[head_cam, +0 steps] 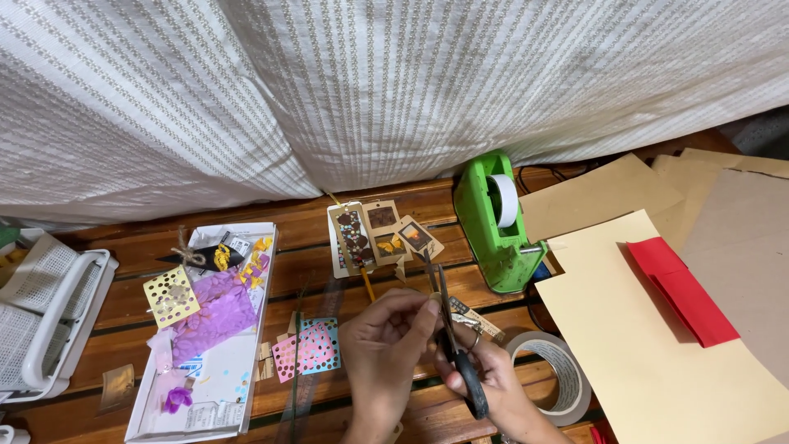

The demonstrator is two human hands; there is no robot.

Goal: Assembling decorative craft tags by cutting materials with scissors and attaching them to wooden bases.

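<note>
My right hand grips black-handled scissors, their blades pointing up and away over the wooden table. My left hand pinches a tiny piece against the blades near their pivot; the piece itself is too small to make out. Just beyond the blade tips lie several decorated paper tags with pictures and coloured dots. A pink and a blue punched paper square sit left of my left hand.
A green tape dispenser stands at the back right, a roll of clear tape by my right wrist. Cream and brown card sheets with folded red paper lie right. A white tray of scraps and a white basket lie left. White curtain hangs behind.
</note>
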